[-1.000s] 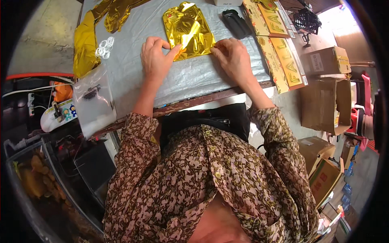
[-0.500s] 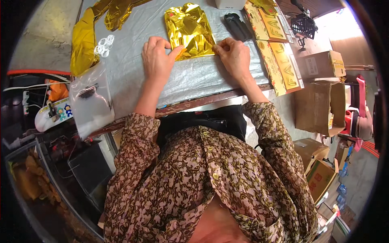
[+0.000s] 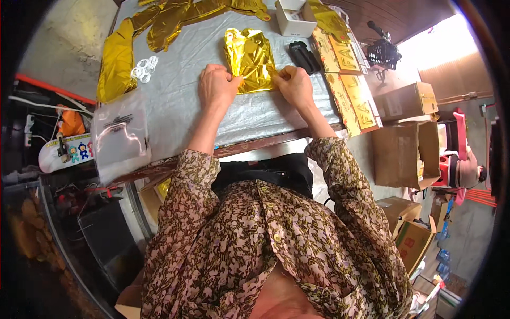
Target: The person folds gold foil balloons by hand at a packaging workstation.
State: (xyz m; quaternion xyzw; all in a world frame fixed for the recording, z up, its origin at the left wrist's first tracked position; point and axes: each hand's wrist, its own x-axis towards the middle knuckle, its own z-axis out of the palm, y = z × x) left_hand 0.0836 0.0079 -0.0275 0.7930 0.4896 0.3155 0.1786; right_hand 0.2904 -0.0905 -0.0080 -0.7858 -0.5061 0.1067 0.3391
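Observation:
A flattened, crinkled gold foil balloon (image 3: 249,61) lies on the silvery table cover in front of me, its near edge toward me. My left hand (image 3: 218,85) pinches its near left corner between thumb and curled fingers. At the near right corner, my right hand (image 3: 295,86) grips the foil between thumb and forefinger. A black plastic tray (image 3: 305,57) sits just beyond my right hand. More flat gold foil balloons (image 3: 180,21) stretch along the table's back and left side. White ring-shaped bits (image 3: 144,69) lie in a small heap left of my left hand.
Clear plastic bags (image 3: 122,135) hang over the table's near left corner. Printed gold-and-cream packages (image 3: 353,101) line the right edge, below an open white box (image 3: 295,18). Cardboard boxes (image 3: 406,154) stand on the right. A person (image 3: 467,169) is at the far right.
The view has shifted, showing more of the table's back. The foil's outline looks narrower and more creased on its right side. Both hands stay at its near corners, still gripping.

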